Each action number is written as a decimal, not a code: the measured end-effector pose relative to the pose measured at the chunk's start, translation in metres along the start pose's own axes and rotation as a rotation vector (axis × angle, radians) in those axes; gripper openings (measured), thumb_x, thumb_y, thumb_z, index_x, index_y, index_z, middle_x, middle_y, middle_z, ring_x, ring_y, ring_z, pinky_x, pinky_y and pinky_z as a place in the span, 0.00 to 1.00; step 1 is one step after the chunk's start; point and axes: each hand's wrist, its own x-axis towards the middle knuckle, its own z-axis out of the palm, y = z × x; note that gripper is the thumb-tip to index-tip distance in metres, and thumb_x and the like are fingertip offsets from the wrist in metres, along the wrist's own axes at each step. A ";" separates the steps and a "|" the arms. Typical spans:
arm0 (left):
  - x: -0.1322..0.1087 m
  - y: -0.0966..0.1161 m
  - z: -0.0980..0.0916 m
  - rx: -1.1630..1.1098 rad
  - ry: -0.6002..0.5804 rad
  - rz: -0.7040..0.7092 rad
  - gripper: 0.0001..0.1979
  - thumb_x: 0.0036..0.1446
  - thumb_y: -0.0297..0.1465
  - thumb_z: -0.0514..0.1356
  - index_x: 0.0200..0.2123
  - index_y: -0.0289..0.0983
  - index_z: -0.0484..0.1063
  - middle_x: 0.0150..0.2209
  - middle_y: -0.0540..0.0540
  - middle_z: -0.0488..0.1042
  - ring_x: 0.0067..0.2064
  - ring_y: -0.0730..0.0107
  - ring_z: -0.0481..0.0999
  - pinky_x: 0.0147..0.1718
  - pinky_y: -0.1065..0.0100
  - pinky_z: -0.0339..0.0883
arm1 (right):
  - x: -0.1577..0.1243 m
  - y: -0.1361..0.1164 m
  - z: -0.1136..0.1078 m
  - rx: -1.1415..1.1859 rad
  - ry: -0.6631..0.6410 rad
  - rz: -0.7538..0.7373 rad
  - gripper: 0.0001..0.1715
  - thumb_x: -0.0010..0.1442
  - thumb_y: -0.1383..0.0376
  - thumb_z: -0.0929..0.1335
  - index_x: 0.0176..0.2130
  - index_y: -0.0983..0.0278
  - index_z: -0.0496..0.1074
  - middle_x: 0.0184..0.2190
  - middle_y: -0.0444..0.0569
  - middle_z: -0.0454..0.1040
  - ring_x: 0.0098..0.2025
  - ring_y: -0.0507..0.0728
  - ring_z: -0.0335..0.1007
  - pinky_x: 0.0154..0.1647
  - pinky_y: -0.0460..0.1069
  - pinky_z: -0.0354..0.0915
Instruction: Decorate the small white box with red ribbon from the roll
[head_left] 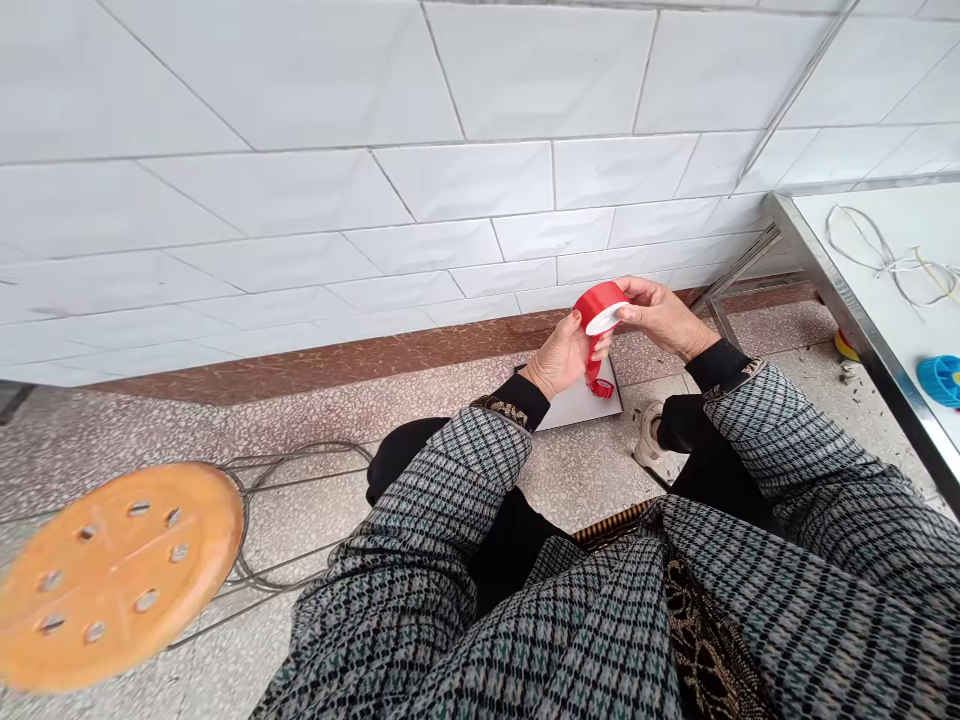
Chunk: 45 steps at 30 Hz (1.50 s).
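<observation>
**Red tape roll held between both hands above the floor**

The left hand (559, 358) is curled, with its thumb pressed on the outer band of the red tape roll (601, 306). A loose tail of tape (600, 386) hangs just below the roll, against that palm. Whether the fingers pinch the tail itself cannot be told. To the right of the roll, the right hand (664, 315) pinches its rim, fingertips on the far side and thumb on the near side beside the white core.

The roll looks light and stiff enough to take a firm pinch across its core or flat sides. The outer band is probably smooth and a little slippery. The tail is thin and limp, and its sticky face would likely cling to skin or fold onto itself, so the free end is best held at its edges.

Far left of the roll and lower, an orange stool (112, 570) stands on the speckled floor (187, 425). Behind the roll is a white tiled wall (465, 180). Directly beneath it a white board (577, 408) lies flat on the floor. Well to its right is a steel-edged table (840, 290) bearing white wires (885, 262) and a blue object (941, 380).
</observation>
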 end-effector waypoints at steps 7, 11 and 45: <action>0.001 0.000 -0.001 -0.022 -0.024 -0.011 0.28 0.50 0.52 0.73 0.40 0.35 0.75 0.29 0.50 0.70 0.27 0.76 0.65 0.24 0.71 0.57 | 0.001 0.001 -0.003 -0.172 0.132 -0.118 0.33 0.45 0.48 0.84 0.45 0.61 0.80 0.42 0.48 0.82 0.43 0.57 0.77 0.51 0.56 0.73; 0.001 0.002 -0.001 -0.006 -0.017 -0.028 0.27 0.53 0.53 0.71 0.40 0.34 0.74 0.28 0.50 0.70 0.26 0.76 0.64 0.24 0.71 0.57 | 0.002 0.003 -0.007 -0.162 0.140 -0.124 0.33 0.45 0.50 0.84 0.46 0.60 0.80 0.42 0.47 0.82 0.43 0.56 0.76 0.53 0.55 0.73; 0.001 -0.002 -0.002 0.006 0.011 -0.049 0.29 0.53 0.55 0.71 0.41 0.35 0.74 0.28 0.52 0.68 0.25 0.78 0.62 0.24 0.73 0.58 | 0.005 0.009 0.000 -0.348 0.045 -0.252 0.30 0.56 0.43 0.76 0.42 0.58 0.62 0.39 0.45 0.66 0.39 0.55 0.64 0.41 0.50 0.65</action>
